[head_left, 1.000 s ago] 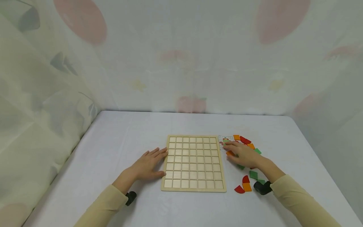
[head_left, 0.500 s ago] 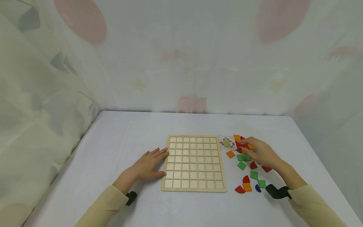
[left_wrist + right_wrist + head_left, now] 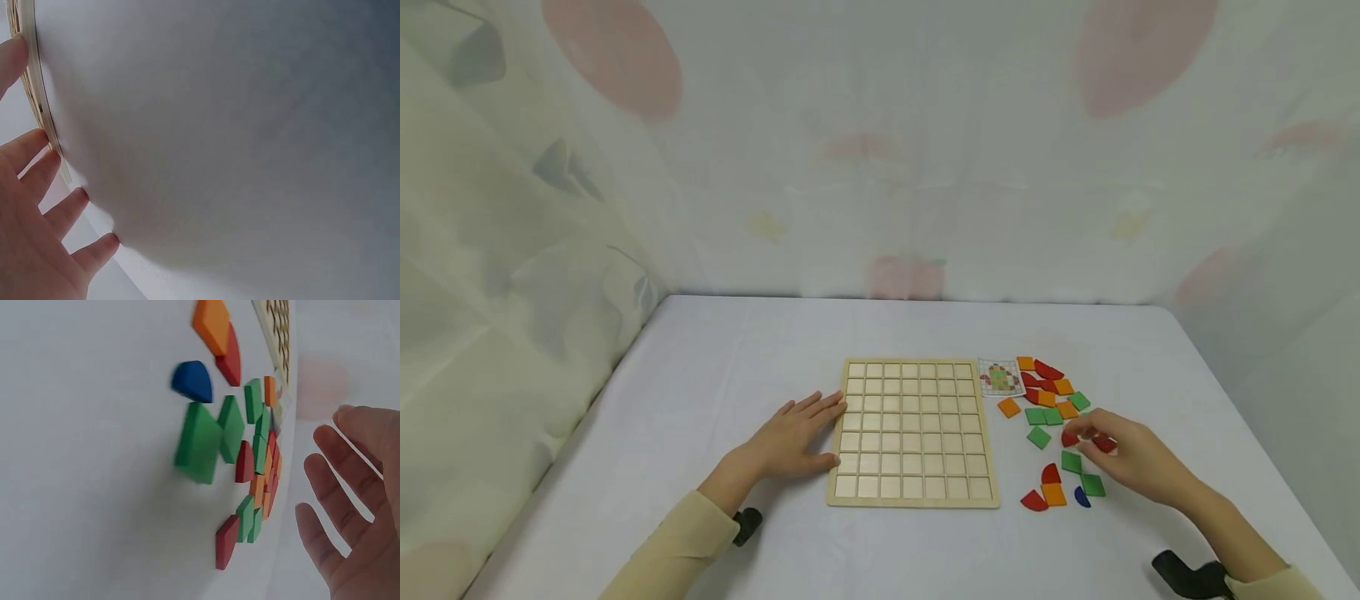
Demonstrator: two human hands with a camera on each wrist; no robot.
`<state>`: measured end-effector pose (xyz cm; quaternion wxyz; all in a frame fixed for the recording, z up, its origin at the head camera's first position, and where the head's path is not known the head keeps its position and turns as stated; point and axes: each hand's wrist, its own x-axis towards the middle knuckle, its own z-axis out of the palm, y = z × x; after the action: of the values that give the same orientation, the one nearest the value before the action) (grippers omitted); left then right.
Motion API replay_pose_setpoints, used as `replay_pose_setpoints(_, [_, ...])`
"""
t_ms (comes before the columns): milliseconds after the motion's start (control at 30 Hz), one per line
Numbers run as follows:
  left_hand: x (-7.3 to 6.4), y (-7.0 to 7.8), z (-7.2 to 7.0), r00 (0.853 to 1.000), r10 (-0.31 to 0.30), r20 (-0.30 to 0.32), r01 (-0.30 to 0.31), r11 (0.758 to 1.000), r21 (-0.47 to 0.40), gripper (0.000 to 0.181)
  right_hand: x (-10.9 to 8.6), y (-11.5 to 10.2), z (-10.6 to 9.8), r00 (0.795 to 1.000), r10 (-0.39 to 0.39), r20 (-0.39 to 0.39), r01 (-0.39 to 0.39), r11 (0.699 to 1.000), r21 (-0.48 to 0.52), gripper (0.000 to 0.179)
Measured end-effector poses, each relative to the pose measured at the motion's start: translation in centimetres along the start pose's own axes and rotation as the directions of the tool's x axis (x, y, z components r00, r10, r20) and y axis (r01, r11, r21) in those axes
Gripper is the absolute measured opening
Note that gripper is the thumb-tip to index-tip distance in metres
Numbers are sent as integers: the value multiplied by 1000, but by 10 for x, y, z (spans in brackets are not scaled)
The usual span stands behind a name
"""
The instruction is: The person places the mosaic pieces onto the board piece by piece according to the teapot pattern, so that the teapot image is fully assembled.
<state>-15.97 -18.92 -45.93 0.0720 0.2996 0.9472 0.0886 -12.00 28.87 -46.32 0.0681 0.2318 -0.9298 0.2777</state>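
A wooden grid board (image 3: 913,502) lies flat on the table, its cells bare. At the board's left edge rests my left hand (image 3: 790,437), fingers spread; in the left wrist view its thumb and some fingertips touch the rim (image 3: 39,87). Over the loose pieces to the right hovers my right hand (image 3: 1138,458), fingers slightly bent, near a red quarter-round piece (image 3: 1069,439) and another red piece (image 3: 1105,442) partly hidden by it. Nothing sits between its fingers in the right wrist view, where green pieces (image 3: 199,442) and a blue piece (image 3: 192,381) lie apart from the hand.
A small pattern card (image 3: 1002,379) lies by the board's upper right corner. Several red, orange and green pieces cluster beside it, including an orange square (image 3: 1009,407). Nearer the front are another orange square (image 3: 1053,495) and a red quarter-round (image 3: 1033,501). Cloth curtains surround the table.
My right hand has moved from beside the card rightward and toward the front, uncovering the card and the pieces around it. My left hand stays at the board's edge.
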Motion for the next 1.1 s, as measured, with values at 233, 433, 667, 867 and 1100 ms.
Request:
replay_pose_setpoints(233, [-1, -1, 0, 1000, 7, -12, -7, 1000, -8, 76, -25, 0, -1, 999, -23, 48, 24, 999, -31, 37])
replay_pose_setpoints(433, [1, -2, 1, 1000, 11, -15, -11, 1000, -6, 76, -41, 1, 6, 992, -94, 86, 96, 995, -23, 41])
replay_pose_setpoints(667, [1, -2, 1, 1000, 16, -4, -16, 1000, -21, 76, -46, -1, 15, 985, -146, 87, 157, 978, -135, 44])
replay_pose_setpoints(867, [1, -3, 1, 1000, 18, 0, -18, 999, -38, 76, -45, 1, 19, 980, -159, 124, 182, 962, -204, 42])
replay_pose_setpoints(1100, [0, -5, 1, 999, 34, -19, -36, 997, -62, 75, -45, 3, 21, 976, -181, 121, 203, 957, -208, 42])
